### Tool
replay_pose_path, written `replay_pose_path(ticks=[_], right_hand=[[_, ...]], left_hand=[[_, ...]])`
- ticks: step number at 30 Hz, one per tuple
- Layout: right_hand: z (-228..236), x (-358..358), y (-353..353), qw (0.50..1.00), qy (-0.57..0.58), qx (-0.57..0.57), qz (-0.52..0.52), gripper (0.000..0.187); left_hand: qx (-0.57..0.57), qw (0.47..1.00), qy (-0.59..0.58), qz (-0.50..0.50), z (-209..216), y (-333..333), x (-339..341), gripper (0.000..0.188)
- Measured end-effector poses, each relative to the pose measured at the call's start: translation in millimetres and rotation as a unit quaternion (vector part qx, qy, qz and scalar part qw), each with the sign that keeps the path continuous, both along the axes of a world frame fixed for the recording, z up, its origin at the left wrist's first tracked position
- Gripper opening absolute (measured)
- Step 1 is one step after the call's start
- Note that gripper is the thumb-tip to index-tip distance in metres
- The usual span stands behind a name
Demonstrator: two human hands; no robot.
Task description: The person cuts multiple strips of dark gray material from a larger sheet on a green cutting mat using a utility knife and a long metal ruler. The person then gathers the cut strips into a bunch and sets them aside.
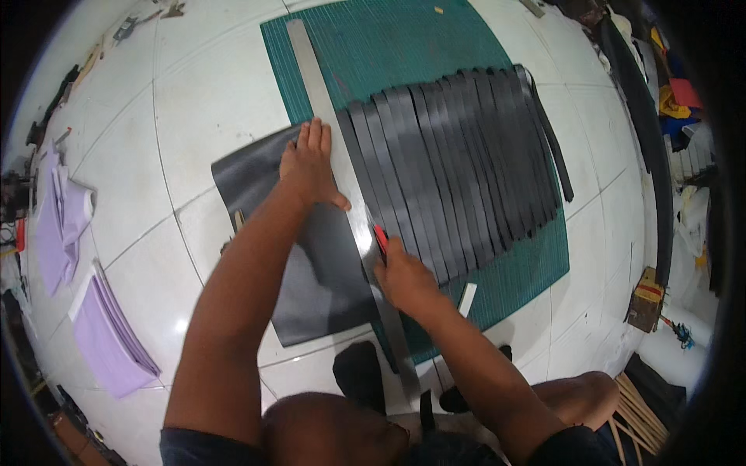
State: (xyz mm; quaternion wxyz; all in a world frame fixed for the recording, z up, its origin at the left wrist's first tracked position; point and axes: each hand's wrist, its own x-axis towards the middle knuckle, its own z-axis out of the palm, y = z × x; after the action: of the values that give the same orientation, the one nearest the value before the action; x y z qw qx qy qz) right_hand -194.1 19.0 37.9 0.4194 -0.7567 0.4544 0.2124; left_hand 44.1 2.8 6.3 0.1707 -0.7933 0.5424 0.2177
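Observation:
A long metal ruler (312, 74) lies slantwise over a sheet of black leather-like material (322, 264). My left hand (312, 165) presses flat on the ruler and the sheet, its fingers stretched out and thumb apart. A red utility knife (380, 238) is gripped in my right hand (406, 278), its tip against the ruler's right edge. Right of the ruler, many narrow black strips (466, 163) lie side by side. Sheet and strips rest partly on a green cutting mat (420, 39). The blade's contact with the material is too small to make out.
White floor tiles (210, 101) surround the mat. Folded lilac fabric (113, 338) lies at the left. A small white bar (468, 299) sits near my right wrist. Along the right are a long black roll (660, 171), a brown box (645, 299) and wooden sticks (641, 404).

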Motion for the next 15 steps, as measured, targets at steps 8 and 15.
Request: replay_pose_path(ticks=[8, 15], right_hand=[[14, -158, 108, 0.981, 0.173, 0.085, 0.004, 0.032], [65, -145, 80, 0.993, 0.095, 0.053, 0.037, 0.033]], left_hand=[[-0.041, 0.999, 0.016, 0.000, -8, -2, -2, 0.161], [-0.014, 1.000, 0.015, -0.007, -12, -1, -1, 0.160]])
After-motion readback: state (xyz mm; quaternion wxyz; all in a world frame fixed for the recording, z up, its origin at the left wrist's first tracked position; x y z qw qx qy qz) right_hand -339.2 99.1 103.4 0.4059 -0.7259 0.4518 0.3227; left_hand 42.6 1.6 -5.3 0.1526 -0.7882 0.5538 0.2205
